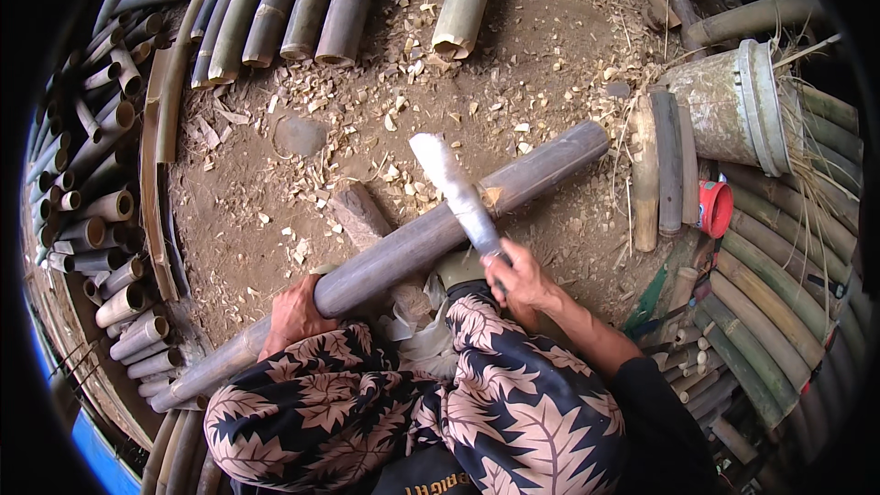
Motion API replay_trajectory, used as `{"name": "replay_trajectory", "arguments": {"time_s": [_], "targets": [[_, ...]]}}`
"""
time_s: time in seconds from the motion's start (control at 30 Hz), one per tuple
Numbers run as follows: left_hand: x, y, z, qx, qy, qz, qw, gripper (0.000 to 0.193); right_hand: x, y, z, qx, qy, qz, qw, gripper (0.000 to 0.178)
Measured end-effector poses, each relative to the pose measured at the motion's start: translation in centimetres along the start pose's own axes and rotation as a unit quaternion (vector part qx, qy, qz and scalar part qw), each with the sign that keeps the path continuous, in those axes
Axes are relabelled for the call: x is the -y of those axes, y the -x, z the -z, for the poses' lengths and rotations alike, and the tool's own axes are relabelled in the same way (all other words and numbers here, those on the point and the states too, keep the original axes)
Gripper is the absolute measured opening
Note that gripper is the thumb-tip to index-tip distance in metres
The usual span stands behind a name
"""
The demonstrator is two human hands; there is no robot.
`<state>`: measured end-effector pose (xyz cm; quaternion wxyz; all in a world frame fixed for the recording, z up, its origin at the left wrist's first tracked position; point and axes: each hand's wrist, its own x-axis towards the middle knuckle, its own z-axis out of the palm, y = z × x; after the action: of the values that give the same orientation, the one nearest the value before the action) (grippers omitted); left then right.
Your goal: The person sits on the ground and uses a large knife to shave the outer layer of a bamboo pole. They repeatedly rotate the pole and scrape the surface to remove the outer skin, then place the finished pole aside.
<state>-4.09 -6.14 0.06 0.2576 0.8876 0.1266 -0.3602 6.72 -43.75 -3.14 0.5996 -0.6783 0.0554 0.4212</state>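
Observation:
A long grey-brown bamboo pole [403, 257] slants from my left knee to the upper right, passing over a short wood block [356, 211] on the ground. My left hand [301, 313] grips the pole close to its lower left stretch; part of the fingers is hidden behind it. In my right hand [516, 277] is the dark handle of a machete. Its pale, motion-smeared blade [449, 179] points up and left, crossing the pole in the view. Beside the blade, a light cut patch [492, 196] shows on the bamboo.
Wood chips litter the dirt floor [238, 192]. Cut bamboo tubes [115, 206] are stacked on the left, with more lengths [312, 0] at the far side. To the right stand a dirty whitish bucket [720, 96] lying on its side, a red container [715, 208] and bamboo pieces [765, 312].

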Motion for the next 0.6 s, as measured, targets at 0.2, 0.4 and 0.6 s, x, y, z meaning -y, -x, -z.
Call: {"name": "replay_trajectory", "arguments": {"time_s": [0.2, 0.4, 0.6], "targets": [[0.3, -0.5, 0.1, 0.019, -0.019, -0.004, 1.000, 0.074, 3.5, -0.2, 6.3, -0.222, 0.112, 0.048, 0.967, 0.013], [-3.3, -3.0, -1.6, -0.037, 0.030, -0.084, 0.995, 0.084, 3.4, -1.8, 7.7, -0.387, 0.512, 0.143, 0.754, 0.025], [-0.7, -0.4, -5.5, -0.182, -0.108, -0.131, 0.968, 0.095, -1.1, -0.9, 2.0, -0.183, 0.605, 0.225, 0.742, 0.034]]}}
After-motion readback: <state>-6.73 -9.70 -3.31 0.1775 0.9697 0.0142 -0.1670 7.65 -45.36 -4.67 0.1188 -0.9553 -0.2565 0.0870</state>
